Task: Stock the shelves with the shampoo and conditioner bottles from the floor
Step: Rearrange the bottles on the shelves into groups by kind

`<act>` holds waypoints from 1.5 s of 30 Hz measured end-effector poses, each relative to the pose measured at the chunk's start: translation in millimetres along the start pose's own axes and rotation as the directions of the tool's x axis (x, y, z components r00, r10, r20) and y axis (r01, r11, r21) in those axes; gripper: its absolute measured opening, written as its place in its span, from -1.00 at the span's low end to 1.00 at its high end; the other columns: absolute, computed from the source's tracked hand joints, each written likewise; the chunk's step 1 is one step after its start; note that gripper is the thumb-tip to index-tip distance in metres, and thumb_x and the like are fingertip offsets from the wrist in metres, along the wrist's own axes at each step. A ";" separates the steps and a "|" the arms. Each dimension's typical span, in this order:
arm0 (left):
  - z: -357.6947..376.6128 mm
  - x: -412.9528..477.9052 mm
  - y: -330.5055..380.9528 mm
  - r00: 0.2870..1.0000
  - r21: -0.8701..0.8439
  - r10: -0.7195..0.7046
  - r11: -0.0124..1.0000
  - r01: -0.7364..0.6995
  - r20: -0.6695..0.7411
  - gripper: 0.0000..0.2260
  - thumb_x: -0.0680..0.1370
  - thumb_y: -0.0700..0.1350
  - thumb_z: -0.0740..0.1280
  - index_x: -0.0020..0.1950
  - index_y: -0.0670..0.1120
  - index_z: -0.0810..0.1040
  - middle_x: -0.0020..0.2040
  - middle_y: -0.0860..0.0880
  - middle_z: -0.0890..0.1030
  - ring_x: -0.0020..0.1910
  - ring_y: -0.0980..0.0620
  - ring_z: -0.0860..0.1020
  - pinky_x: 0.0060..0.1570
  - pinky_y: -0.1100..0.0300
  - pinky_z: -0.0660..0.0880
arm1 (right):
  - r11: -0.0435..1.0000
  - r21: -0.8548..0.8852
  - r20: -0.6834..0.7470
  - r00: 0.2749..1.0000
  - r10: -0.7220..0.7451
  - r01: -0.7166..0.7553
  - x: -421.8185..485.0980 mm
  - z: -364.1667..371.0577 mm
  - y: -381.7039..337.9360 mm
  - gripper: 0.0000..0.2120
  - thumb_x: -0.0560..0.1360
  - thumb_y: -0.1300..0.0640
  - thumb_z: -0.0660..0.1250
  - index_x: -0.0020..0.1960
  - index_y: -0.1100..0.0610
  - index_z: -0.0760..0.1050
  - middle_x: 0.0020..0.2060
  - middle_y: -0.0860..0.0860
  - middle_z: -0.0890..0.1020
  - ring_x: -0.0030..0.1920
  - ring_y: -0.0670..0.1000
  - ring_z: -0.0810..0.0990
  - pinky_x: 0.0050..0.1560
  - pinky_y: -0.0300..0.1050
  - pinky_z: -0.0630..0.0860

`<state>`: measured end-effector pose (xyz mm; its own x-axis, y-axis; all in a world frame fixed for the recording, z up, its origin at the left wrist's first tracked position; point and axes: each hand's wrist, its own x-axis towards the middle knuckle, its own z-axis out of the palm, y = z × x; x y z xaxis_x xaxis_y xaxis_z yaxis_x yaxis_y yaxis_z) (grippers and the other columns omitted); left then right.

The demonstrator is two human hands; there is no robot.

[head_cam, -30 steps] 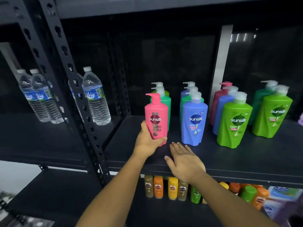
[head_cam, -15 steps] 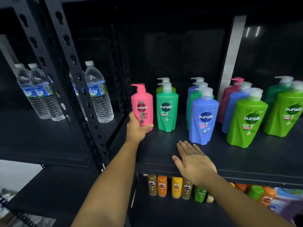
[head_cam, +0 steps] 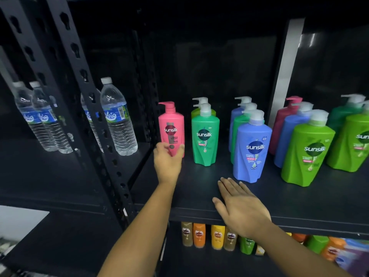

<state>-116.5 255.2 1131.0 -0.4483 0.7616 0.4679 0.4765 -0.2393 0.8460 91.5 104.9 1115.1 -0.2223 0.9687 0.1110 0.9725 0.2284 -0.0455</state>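
A pink Sunsilk pump bottle [head_cam: 171,126] stands upright at the left end of the black shelf [head_cam: 299,206], beside a green pump bottle [head_cam: 205,140]. My left hand [head_cam: 167,162] holds the pink bottle at its base, thumb on one side and fingers on the other. My right hand [head_cam: 239,206] lies flat with straight fingers on the shelf's front part, just in front of a blue pump bottle [head_cam: 252,150]. Rows of blue, green and dark pink pump bottles fill the shelf to the right.
Black perforated uprights [head_cam: 95,126] separate this bay from the left bay, where water bottles [head_cam: 117,118] stand. Small orange, yellow and green bottles [head_cam: 217,235] line the shelf below. Bare shelf shows in front of the pink and green bottles.
My left hand carried the pink bottle leftward and back, from in front of the green bottle to the shelf's left end. My right hand stayed flat on the shelf.
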 end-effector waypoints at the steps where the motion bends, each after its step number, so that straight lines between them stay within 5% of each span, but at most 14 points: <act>1: 1.3 -4.2 4.8 0.999 -0.024 0.040 0.999 -0.039 0.019 -0.63 0.45 0.11 0.55 0.05 -0.07 0.51 -0.04 -0.05 0.59 -0.06 -0.04 0.58 0.04 -0.01 0.55 | 1.000 -0.001 0.000 1.000 0.000 0.000 0.1 -0.3 -0.2 -0.34 0.66 -0.25 -0.24 0.66 0.07 -0.07 0.65 -0.03 -0.01 0.63 -0.06 -0.11 0.61 -0.08 -0.16; 4: 10.0 -8.8 23.9 0.956 -0.075 0.071 0.996 -0.052 0.285 -0.50 0.44 0.14 0.57 0.24 -0.03 0.50 0.11 0.03 0.60 0.07 0.08 0.58 0.13 0.15 0.55 | 1.000 -0.001 0.010 1.000 -0.001 0.001 0.6 -0.9 -0.7 -0.34 0.66 -0.25 -0.24 0.66 0.07 -0.07 0.65 -0.03 -0.02 0.63 -0.06 -0.12 0.61 -0.07 -0.16; 7: 27.5 -11.4 38.6 0.867 -0.124 0.069 0.992 -0.009 0.493 -0.27 0.37 0.08 0.64 0.42 -0.01 0.37 0.19 0.11 0.58 0.14 0.17 0.57 0.22 0.09 0.56 | 1.000 0.004 0.011 1.000 0.005 -0.005 0.9 -0.8 -0.8 -0.33 0.66 -0.25 -0.23 0.66 0.08 -0.06 0.65 -0.03 -0.01 0.63 -0.06 -0.12 0.61 -0.07 -0.16; 13: 51.1 -18.9 40.0 0.898 -0.079 0.061 0.996 -0.029 0.436 -0.32 0.30 0.06 0.67 0.21 0.04 0.30 0.12 0.06 0.61 0.05 0.04 0.62 0.06 0.09 0.58 | 1.000 0.024 0.008 1.000 0.001 -0.001 0.1 -1.5 -0.1 -0.33 0.66 -0.26 -0.22 0.66 0.07 -0.04 0.64 -0.03 0.01 0.63 -0.06 -0.09 0.61 -0.07 -0.14; 19: 31.4 -27.7 32.9 0.875 -0.086 0.083 0.995 -0.048 0.477 -0.36 0.35 0.03 0.65 0.23 0.03 0.31 0.09 0.14 0.60 0.03 0.15 0.62 0.05 0.14 0.60 | 1.000 0.024 0.011 1.000 -0.005 0.005 0.0 -2.3 0.6 -0.33 0.66 -0.26 -0.22 0.66 0.07 -0.04 0.64 -0.03 0.02 0.63 -0.05 -0.08 0.61 -0.06 -0.13; 28: -45.5 -34.2 20.0 0.880 0.026 -0.037 0.999 0.028 0.474 -0.36 0.37 0.03 0.65 0.28 0.05 0.34 0.08 0.20 0.60 0.01 0.26 0.58 -0.18 0.50 0.44 | 1.000 0.016 0.009 1.000 -0.013 0.013 -1.6 1.0 1.6 -0.33 0.66 -0.26 -0.23 0.66 0.09 -0.04 0.64 -0.02 0.02 0.63 -0.04 -0.07 0.61 -0.04 -0.12; 36: -66.6 -20.7 9.8 0.918 0.211 -0.146 0.975 0.070 0.369 -0.37 0.48 0.08 0.54 0.40 -0.11 0.32 0.16 -0.03 0.63 0.15 -0.15 0.62 0.03 0.12 0.49 | 0.999 0.032 0.013 1.000 -0.013 0.012 0.8 1.6 2.7 -0.32 0.66 -0.26 -0.24 0.66 0.09 -0.03 0.64 -0.02 0.02 0.63 -0.04 -0.07 0.61 -0.04 -0.11; 40: -68.3 -50.6 11.9 0.901 0.422 -0.193 0.906 0.011 0.389 -0.17 0.61 0.14 0.36 0.65 -0.24 0.00 0.46 -0.22 0.48 0.34 -0.25 0.51 0.22 -0.01 0.48 | 1.000 0.024 0.001 1.000 -0.020 0.020 -0.5 1.6 3.1 -0.33 0.67 -0.25 -0.22 0.66 0.10 -0.01 0.64 0.00 0.04 0.63 -0.02 -0.04 0.61 -0.02 -0.08; 45: -67.0 -92.6 21.2 0.889 0.459 -0.071 0.873 -0.164 0.453 -0.55 0.64 0.06 0.31 0.42 -0.18 0.39 0.34 -0.18 0.53 0.25 -0.25 0.54 0.12 -0.04 0.54 | 0.996 0.083 -0.022 1.000 -0.009 0.011 -1.6 1.0 3.7 -0.36 0.67 -0.22 -0.14 0.65 0.10 0.05 0.63 0.00 0.09 0.62 -0.01 0.00 0.61 -0.02 -0.06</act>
<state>-115.5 139.3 1122.7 -0.0894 0.9667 0.2398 0.8370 -0.0576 0.5442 95.4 104.3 1113.8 -0.2294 0.9642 0.1333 0.9609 0.2462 -0.1268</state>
